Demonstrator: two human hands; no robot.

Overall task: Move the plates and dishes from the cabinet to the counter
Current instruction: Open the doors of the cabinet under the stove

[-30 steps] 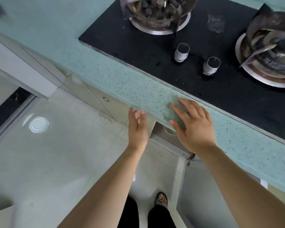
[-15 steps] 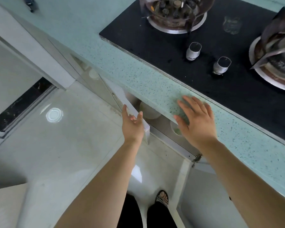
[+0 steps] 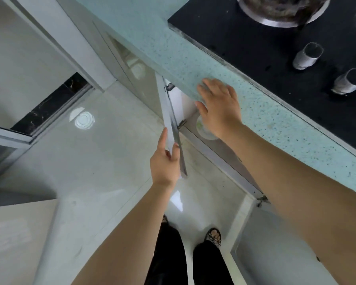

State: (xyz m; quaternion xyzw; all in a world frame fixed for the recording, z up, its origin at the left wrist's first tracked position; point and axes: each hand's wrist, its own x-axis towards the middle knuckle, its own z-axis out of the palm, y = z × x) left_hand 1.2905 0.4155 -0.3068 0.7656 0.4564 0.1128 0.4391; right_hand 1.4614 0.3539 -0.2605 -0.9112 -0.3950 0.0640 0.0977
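A pale dish (image 3: 203,130) lies inside the cabinet, directly beneath the right hand (image 3: 219,108) and largely hidden by it; its rim alone shows. Judged ceramic: rigid, breakable, smooth enough to slip, best taken at the rim with fingers beneath. The right hand rests flat, fingers spread, on the counter (image 3: 265,120) edge, holding nothing. The left hand (image 3: 164,159) pinches the free edge of the cabinet door (image 3: 171,122), thumb on one face, fingers on the other. The stove knobs (image 3: 307,56) stand well beyond the right hand.
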